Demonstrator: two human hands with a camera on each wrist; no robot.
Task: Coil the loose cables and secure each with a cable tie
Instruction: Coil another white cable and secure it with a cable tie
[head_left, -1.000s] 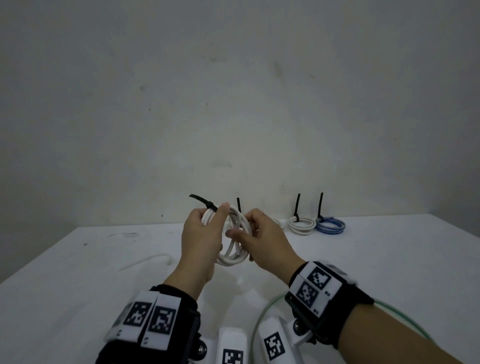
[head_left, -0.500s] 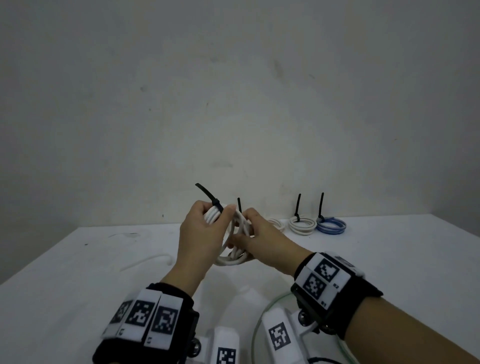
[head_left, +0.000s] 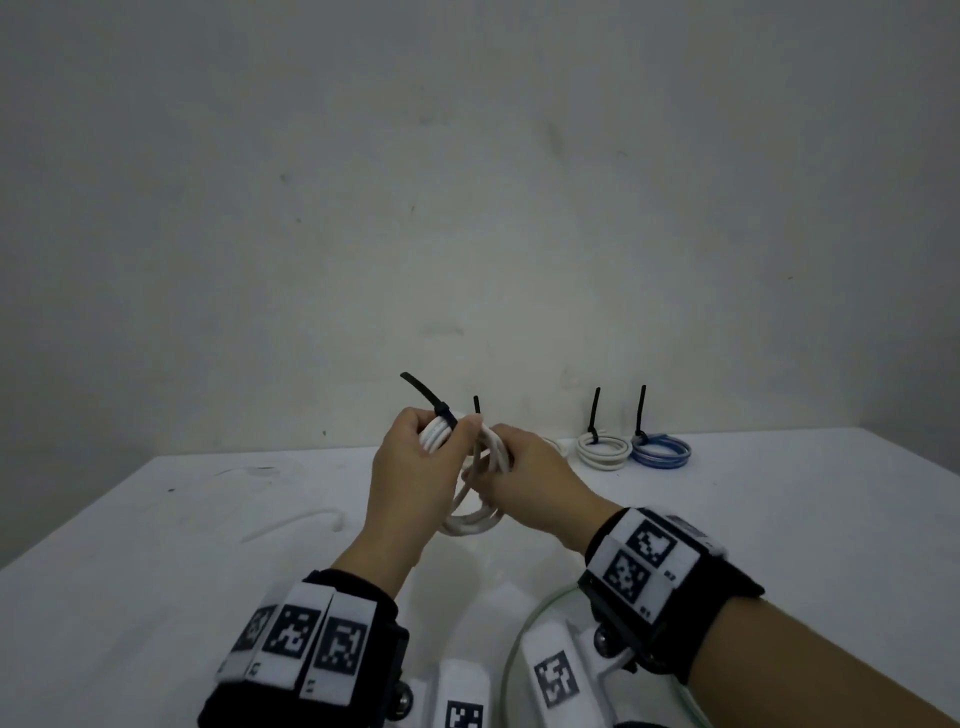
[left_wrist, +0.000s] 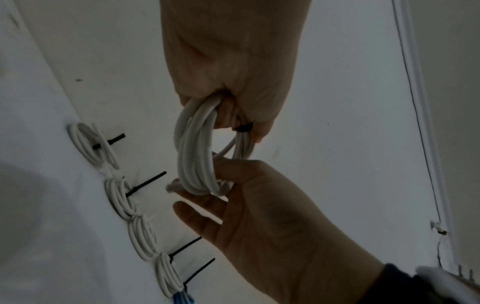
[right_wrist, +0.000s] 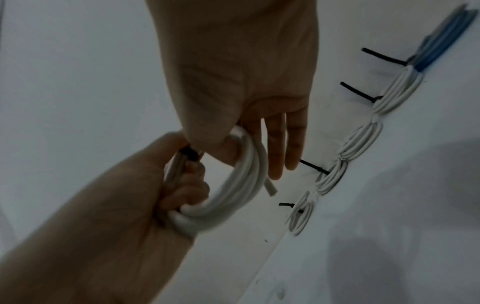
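Observation:
I hold a white cable coil (head_left: 475, 522) upright above the table, between both hands. A black cable tie (head_left: 426, 395) wraps its top, and the tail sticks up to the left. My left hand (head_left: 415, 462) grips the top of the coil (left_wrist: 197, 156) with curled fingers, thumb beside the tie head (left_wrist: 242, 128). My right hand (head_left: 524, 478) pinches the coil's right side (right_wrist: 244, 185) between thumb and forefinger, and its other fingers (right_wrist: 276, 144) are straight. A cut cable end (right_wrist: 270, 188) pokes out of the coil.
Several tied coils lie in a row by the wall, among them a white coil (head_left: 602, 449) and a blue coil (head_left: 661, 451), tie tails standing up. A loose white cable (head_left: 296, 525) lies on the white table (head_left: 156, 597) to the left. A greenish cable (head_left: 519, 639) curves under my right wrist.
The left hand has tilted the coil's top, so the tie tail now points higher. The right hand has slid closer in along the coil, and its wrist has swung right.

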